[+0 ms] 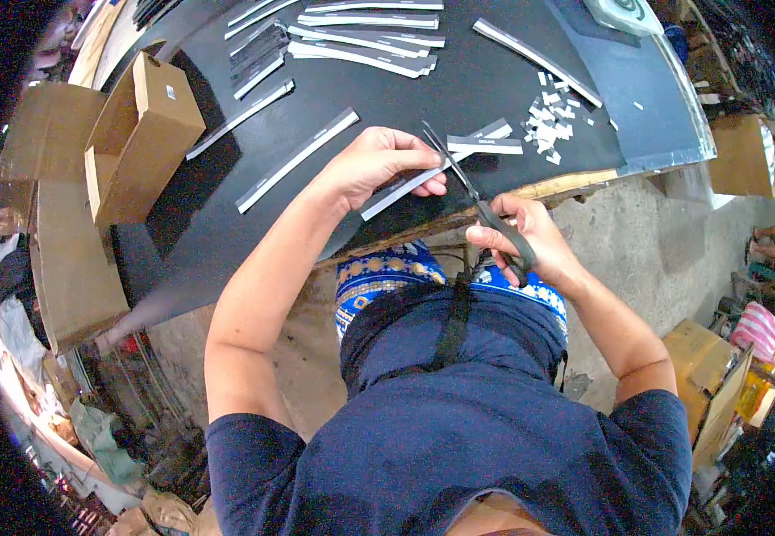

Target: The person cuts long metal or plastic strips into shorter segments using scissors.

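My right hand (521, 239) is closed on the handles of black scissors (499, 228), whose blades point up and left, slightly apart. My left hand (396, 163) is pinched on a grey and white strip (391, 198) near the blades. A short labelled strip (486, 145) lies just right of the blades, crossing another strip. To the right is a pile of small white cut pieces (545, 129). A long strip (298, 161) lies left of my left hand on the black table (352, 89).
Stacks of strips (365, 40) lie at the back, with one long strip (537, 62) further right. An open cardboard box (160, 134) stands at the left. The table's wooden front edge (557, 186) runs close below my hands. A clear plastic container (624, 13) sits at the back right.
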Tool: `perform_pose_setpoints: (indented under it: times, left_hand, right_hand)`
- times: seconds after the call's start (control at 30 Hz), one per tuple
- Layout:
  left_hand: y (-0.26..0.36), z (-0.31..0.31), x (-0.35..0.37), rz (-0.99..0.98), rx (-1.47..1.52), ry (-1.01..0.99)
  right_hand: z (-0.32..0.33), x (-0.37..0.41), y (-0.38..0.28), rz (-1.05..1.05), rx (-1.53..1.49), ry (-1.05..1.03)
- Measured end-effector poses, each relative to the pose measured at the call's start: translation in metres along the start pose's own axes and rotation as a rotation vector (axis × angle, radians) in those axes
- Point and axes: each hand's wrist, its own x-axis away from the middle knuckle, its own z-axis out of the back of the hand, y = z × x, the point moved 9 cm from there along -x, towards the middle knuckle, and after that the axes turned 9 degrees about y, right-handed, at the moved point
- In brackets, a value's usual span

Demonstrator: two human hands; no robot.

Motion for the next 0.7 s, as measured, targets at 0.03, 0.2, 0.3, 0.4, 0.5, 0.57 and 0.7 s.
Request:
perform_pose_setpoints:
  times: [0.03,0.2,0.3,0.4,0.5,0.57,0.7]
  left_hand:
    - [-0.0013,0.0001,-0.0016,-0.001,0.001,-0.013]
    - [-0.0019,-0.0009,-0.0028,-0.013,-0.011,-0.031]
    - [-0.0018,-0.0005,-0.0031,-0.021,-0.034,-0.026]
    - [-0.0023,0.0004,-0.0032,-0.019,-0.041,-0.026]
    - [-0.0030,0.0015,-0.0031,-0.019,-0.038,-0.021]
    - [-0.0034,0.0021,-0.0035,-0.014,-0.027,-0.022]
    - [-0.0031,0.0015,-0.0034,-0.009,-0.020,-0.019]
  right_hand:
    - [-0.0006,0.0001,-0.0005,0.000,0.001,-0.002]
    - [0.0016,-0.0008,-0.0009,0.013,0.046,0.017]
    - [0.0007,-0.0017,-0.0012,0.030,0.027,0.024]
    - [0.0004,-0.0007,-0.0025,0.025,0.027,0.020]
    - [0.0006,-0.0017,-0.0013,0.030,0.032,0.015]
    - [0.0009,-0.0035,0.0009,0.049,0.055,0.015]
    - [0.0016,-0.0025,0.0012,0.041,0.025,0.021]
